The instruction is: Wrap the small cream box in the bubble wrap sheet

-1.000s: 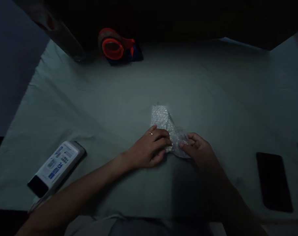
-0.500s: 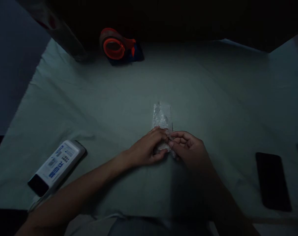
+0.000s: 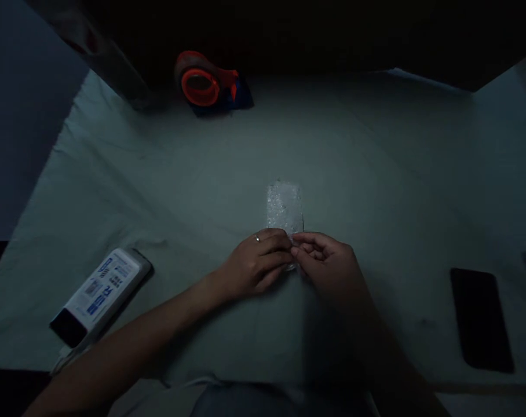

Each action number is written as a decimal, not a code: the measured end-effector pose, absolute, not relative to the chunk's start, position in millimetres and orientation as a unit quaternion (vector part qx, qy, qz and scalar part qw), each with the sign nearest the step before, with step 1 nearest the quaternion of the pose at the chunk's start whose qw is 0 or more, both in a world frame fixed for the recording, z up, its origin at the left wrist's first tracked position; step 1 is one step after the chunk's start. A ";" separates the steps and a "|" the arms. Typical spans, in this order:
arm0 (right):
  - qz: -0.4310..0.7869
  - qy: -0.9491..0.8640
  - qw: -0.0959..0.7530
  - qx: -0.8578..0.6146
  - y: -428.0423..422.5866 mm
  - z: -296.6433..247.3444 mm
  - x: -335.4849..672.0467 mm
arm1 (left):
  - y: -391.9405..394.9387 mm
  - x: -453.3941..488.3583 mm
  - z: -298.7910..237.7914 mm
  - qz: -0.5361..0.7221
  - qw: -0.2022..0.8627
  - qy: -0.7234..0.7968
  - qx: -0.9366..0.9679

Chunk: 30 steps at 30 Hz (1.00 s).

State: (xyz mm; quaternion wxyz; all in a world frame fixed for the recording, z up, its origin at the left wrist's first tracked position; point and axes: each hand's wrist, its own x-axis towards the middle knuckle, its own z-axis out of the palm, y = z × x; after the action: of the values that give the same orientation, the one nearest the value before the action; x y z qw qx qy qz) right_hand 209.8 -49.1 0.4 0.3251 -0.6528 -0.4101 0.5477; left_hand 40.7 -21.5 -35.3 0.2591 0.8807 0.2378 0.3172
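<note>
A small, flat rectangle of clear bubble wrap (image 3: 284, 205) lies on the cloth at the middle; its near end is partly covered by my hands. My left hand (image 3: 263, 262), with a ring on one finger, is bent over that near end, fingers pressed together and gripping it. From the other side my right hand (image 3: 326, 258) pinches the wrap's near edge between thumb and index finger. The fingertips of both hands almost meet there. Whether anything is wrapped inside cannot be made out in the dim light.
An orange and blue tape dispenser (image 3: 202, 87) stands at the back left, beside a large dark box (image 3: 289, 35). A white device with blue print (image 3: 102, 292) lies at left, a black phone (image 3: 482, 318) at right. Pale green cloth (image 3: 354, 162) covers the table.
My left hand has shifted slightly left and down, its fingers drawn closer together. The crumpled near end of the wrap now looks flatter. My right hand moved a little left, still pinching.
</note>
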 end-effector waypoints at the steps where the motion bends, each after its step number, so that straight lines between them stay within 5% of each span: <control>1: 0.532 -0.429 0.323 -0.655 -51.0 -0.6 209.8 | -21.5 39.0 -36.2 0.322 0.262 0.229 0.880; 10: 0.309 -0.681 0.275 -0.605 -66.9 -9.6 206.1 | -27.7 30.7 -36.9 0.349 0.366 0.241 0.828; 14: 0.206 -0.757 0.182 -0.592 -66.5 -9.1 202.1 | -21.5 38.9 -28.9 0.374 0.330 0.413 0.762; 18: 0.141 -0.783 0.137 -0.591 -67.9 -6.1 198.9 | -6.4 50.2 -24.0 0.260 0.365 0.522 0.726; 30: 0.129 -0.843 0.216 -0.475 -81.7 -6.8 221.2 | 0.7 70.1 -22.1 0.233 0.504 0.585 0.591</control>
State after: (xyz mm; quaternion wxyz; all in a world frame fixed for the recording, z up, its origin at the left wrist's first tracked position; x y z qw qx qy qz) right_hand 221.2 -81.7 -6.8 0.2158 -0.4750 -0.8433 0.1291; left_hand 70.1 0.7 -22.1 0.5036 0.5913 0.5853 0.2328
